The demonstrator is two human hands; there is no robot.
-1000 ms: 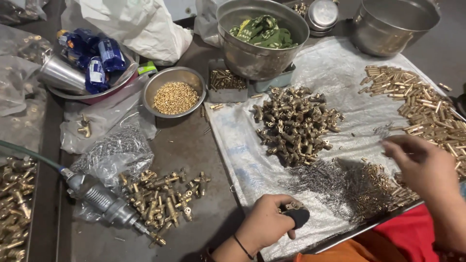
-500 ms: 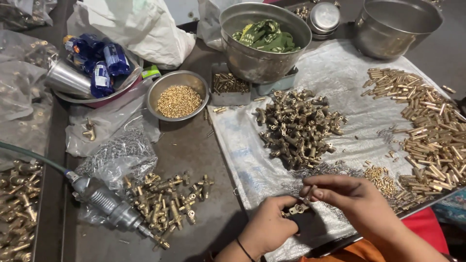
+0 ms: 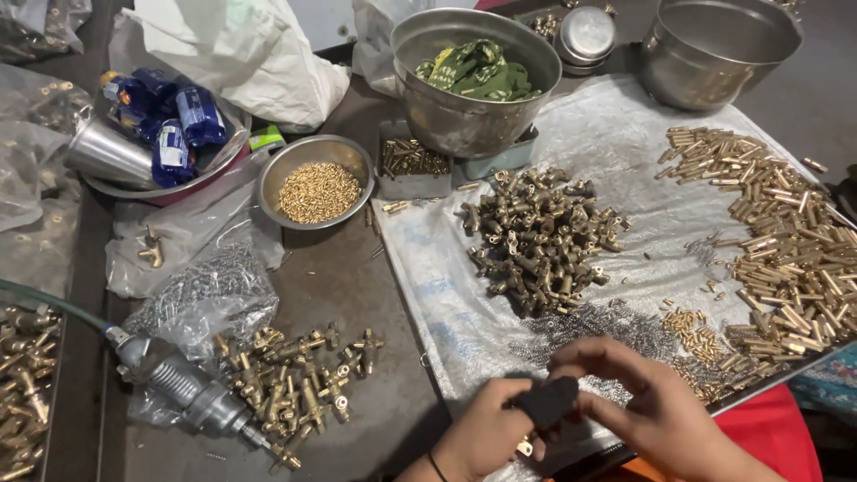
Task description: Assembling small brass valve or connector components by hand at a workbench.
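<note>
Meeting at the six o'clock edge of the dark metal worktop [image 3: 357, 295], the left hand [image 3: 482, 433] and right hand [image 3: 652, 411] close together on a small black block-shaped piece [image 3: 546, 400]. The left grip curls shut around it with a small brass part [image 3: 525, 446] below; the right grip pinches its top. Just beyond, at twelve o'clock, lies a pile of dark brass fittings [image 3: 540, 236] on clear plastic sheeting [image 3: 616, 152]. A steel bowl of tiny brass pieces [image 3: 317, 190] sits at ten o'clock.

A small black piece [image 3: 546, 400] is pinched between the left hand [image 3: 486, 436] and right hand [image 3: 656, 412]. Tiny springs [image 3: 607, 332] are spread just beyond the grip.
</note>
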